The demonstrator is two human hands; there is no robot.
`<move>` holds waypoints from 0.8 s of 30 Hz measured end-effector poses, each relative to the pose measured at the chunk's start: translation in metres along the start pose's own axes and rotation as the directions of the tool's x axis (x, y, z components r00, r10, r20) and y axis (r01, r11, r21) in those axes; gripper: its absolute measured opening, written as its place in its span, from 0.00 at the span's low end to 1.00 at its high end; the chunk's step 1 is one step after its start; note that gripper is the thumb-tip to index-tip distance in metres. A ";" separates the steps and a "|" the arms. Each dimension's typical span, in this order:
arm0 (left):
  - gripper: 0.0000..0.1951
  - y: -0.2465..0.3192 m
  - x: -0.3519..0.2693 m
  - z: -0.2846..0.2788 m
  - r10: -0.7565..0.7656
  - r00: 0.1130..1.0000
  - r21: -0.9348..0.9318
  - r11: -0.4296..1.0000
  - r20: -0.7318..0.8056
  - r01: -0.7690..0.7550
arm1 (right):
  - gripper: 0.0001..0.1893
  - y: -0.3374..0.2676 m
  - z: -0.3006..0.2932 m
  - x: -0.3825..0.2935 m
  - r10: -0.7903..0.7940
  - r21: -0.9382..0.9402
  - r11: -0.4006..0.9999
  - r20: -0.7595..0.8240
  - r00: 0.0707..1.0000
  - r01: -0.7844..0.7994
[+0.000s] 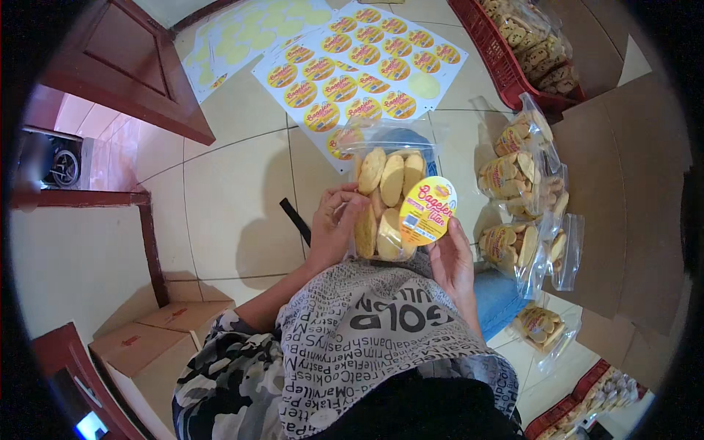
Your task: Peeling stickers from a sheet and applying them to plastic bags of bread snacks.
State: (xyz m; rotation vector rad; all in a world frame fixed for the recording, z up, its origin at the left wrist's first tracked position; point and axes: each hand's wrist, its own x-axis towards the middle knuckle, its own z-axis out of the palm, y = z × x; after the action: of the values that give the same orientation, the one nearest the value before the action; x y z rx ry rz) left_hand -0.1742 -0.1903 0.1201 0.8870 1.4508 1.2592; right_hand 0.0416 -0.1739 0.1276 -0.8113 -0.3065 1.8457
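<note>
In the head view, a clear zip pouch of sliced dried bread [391,179] stands upright over my apron-covered lap. My left hand [338,220] grips the pouch's left side, thumb and fingers at its edge. Between the thumb and fingers of my right hand [454,256] is an oval yellow printed sticker [429,210], held by its lower right edge in front of the pouch's right side. Whether the sticker touches the pouch cannot be told. Beyond the pouch, a sheet of matching stickers [366,60] lies on the tiled floor, with one blank spot near its right corner.
A mostly peeled sticker sheet [242,41] lies at the upper left. Several labelled pouches [509,176] stand on the right, beside flattened cardboard [621,203]. A red crate [498,66] holds more bags. Cardboard boxes [148,341] sit lower left, near a wooden door [132,60].
</note>
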 end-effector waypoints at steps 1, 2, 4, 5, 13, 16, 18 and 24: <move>0.12 0.002 0.000 0.000 -0.054 0.998 -0.116 0.992 0.026 0.057 | 0.13 0.000 -0.001 0.000 0.001 -0.047 0.999 0.024 1.000 0.000; 0.12 0.001 0.001 -0.001 -0.055 0.998 -0.117 0.991 0.028 0.058 | 0.13 -0.001 0.001 0.001 0.000 -0.048 0.999 0.023 1.000 0.001; 0.13 0.000 0.002 -0.002 -0.074 0.997 -0.216 0.973 0.032 0.079 | 0.11 -0.002 0.008 0.003 0.020 -0.172 0.985 -0.038 0.999 -0.026; 0.13 0.002 0.002 -0.002 -0.074 0.997 -0.217 0.973 0.037 0.080 | 0.11 -0.001 0.010 0.004 0.016 -0.172 0.985 -0.041 0.999 -0.023; 0.11 0.010 0.004 -0.003 -0.117 0.987 -0.069 0.990 0.108 0.125 | 0.06 0.000 0.030 0.016 -0.112 -0.481 0.876 -0.136 0.984 0.033; 0.10 0.006 0.008 -0.003 -0.155 0.983 -0.087 0.983 0.100 0.164 | 0.06 0.001 0.031 0.022 -0.196 -0.598 0.796 -0.107 0.975 0.095; 0.09 0.006 0.011 -0.003 -0.177 0.979 -0.143 0.971 0.099 0.190 | 0.06 0.002 0.031 0.027 -0.254 -0.666 0.733 -0.079 0.964 0.139; 0.08 0.012 0.013 -0.001 -0.170 0.981 -0.094 0.979 0.094 0.179 | 0.05 0.001 0.028 0.031 -0.249 -0.625 0.768 -0.087 0.964 0.142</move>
State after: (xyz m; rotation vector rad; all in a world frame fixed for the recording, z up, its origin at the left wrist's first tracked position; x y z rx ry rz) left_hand -0.1795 -0.1755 0.1294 0.7203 1.3536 1.1403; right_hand 0.0152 -0.1420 0.1355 -1.3170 -0.8869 1.4637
